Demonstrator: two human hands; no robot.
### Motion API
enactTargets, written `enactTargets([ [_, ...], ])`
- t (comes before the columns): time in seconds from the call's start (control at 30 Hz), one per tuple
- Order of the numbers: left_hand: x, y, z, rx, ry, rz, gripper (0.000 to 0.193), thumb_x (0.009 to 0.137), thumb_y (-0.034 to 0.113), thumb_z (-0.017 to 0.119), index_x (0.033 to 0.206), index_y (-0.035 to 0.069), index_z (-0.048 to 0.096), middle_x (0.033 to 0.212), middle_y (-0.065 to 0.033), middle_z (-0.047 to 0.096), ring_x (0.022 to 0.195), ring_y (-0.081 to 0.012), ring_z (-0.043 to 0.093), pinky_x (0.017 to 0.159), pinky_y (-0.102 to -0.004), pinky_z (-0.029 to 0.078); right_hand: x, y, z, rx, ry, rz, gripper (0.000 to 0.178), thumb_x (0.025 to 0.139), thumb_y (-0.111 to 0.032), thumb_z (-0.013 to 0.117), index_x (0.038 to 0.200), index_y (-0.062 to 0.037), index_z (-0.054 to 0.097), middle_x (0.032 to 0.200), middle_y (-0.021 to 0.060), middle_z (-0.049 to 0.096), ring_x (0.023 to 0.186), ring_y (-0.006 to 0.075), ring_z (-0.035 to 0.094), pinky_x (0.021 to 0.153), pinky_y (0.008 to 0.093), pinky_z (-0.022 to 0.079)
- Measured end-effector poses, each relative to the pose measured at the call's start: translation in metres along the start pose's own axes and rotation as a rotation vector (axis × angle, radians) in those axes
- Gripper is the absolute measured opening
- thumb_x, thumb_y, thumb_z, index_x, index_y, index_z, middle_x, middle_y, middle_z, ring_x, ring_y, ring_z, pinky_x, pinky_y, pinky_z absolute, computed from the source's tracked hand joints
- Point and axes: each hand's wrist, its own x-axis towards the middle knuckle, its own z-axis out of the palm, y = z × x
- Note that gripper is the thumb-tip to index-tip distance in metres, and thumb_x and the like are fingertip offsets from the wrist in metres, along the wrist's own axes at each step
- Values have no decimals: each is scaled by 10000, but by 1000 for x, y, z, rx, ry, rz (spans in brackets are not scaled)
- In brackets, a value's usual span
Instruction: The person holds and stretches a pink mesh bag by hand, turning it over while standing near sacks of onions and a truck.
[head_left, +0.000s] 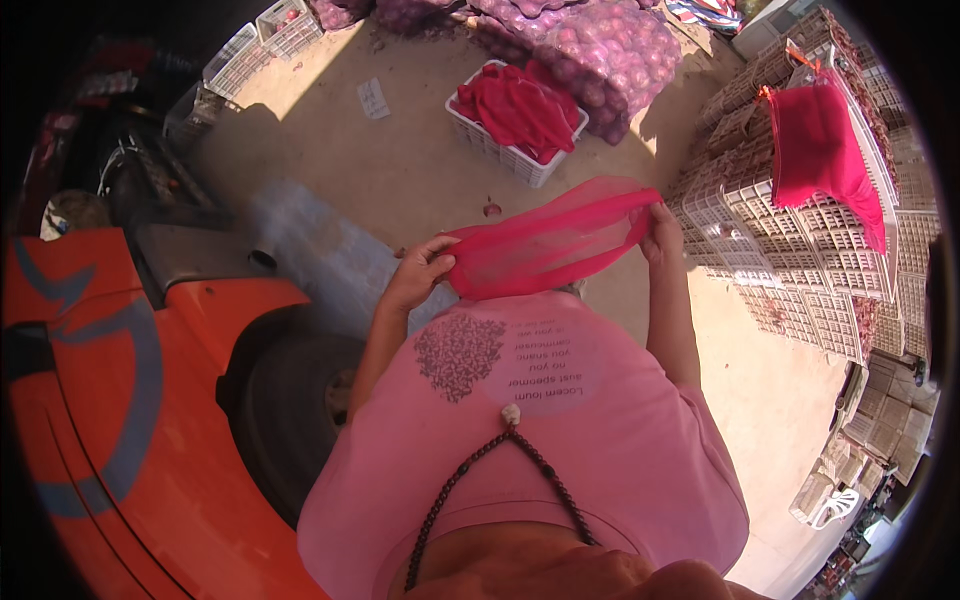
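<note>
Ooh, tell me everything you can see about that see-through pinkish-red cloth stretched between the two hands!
The sheer pinkish-red cloth looks thin, soft and fine like netting. It is spread sideways into a long, loose oval, paler along its far edge and deeper red where it seems to double up. The bare left hand pinches one end and the bare right hand grips the other, slightly higher in the picture. I can't tell whether it touches the pink shirt.

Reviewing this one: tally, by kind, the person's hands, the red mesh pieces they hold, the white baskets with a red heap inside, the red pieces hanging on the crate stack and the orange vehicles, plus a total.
Left hand and right hand: 2
Held red mesh piece: 1
White basket: 1
Hanging red piece: 1
Orange vehicle: 1
Total: 6
</note>
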Motion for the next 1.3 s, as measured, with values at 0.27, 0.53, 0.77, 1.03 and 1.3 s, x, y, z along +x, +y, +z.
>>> enactTargets([
  [0.27, 16, -1, -29, -1114, -639, 534, 396, 857, 213, 569, 1221, 64, 527, 1213, -78, 560, 1132, -232, 507, 1001, -397, 358, -42, -18, 13, -287, -621, 484, 284, 900, -230, 557, 969, 44, 585, 644, 36, 563, 392, 44, 424, 316, 186, 293],
  [0.53, -7, 35, -28, -670, 217, 446, 468, 903, 403, 495, 1183, 31, 543, 1109, -96, 602, 980, -216, 568, 838, -372, 447, -75, 3, 42, -141, -670, 307, 256, 883, -227, 582, 980, 8, 604, 791, 43, 625, 639, 100, 577, 572, 227, 477],
  [0.77, -20, 8, -19, 103, -84, -89, 400, 909, 410, 517, 871, 24, 615, 719, -30, 596, 615, -85, 524, 520, -234, 402, -49, 0, 35, -475, -285, 8, 220, 936, -135, 482, 1069, 11, 579, 872, 64, 634, 722, 134, 600, 659, 256, 509],
  [1.03, -3, 21, -31, -1100, -380, 491, 410, 932, 439, 440, 876, 55, 569, 757, -39, 601, 701, -156, 561, 615, -324, 458, -59, 14, 34, -117, -439, 356, 226, 924, -162, 516, 1085, -8, 553, 888, 86, 630, 772, 150, 619, 676, 282, 520],
  [1.3, -6, 13, -47, -225, 576, 308, 243, 911, 153, 542, 1139, 71, 528, 1050, -39, 604, 948, -142, 587, 799, -297, 503, -80, 8, 48, -928, -577, -18, 215, 857, -145, 596, 1043, -42, 567, 862, 75, 630, 714, 149, 606, 631, 272, 482],
])
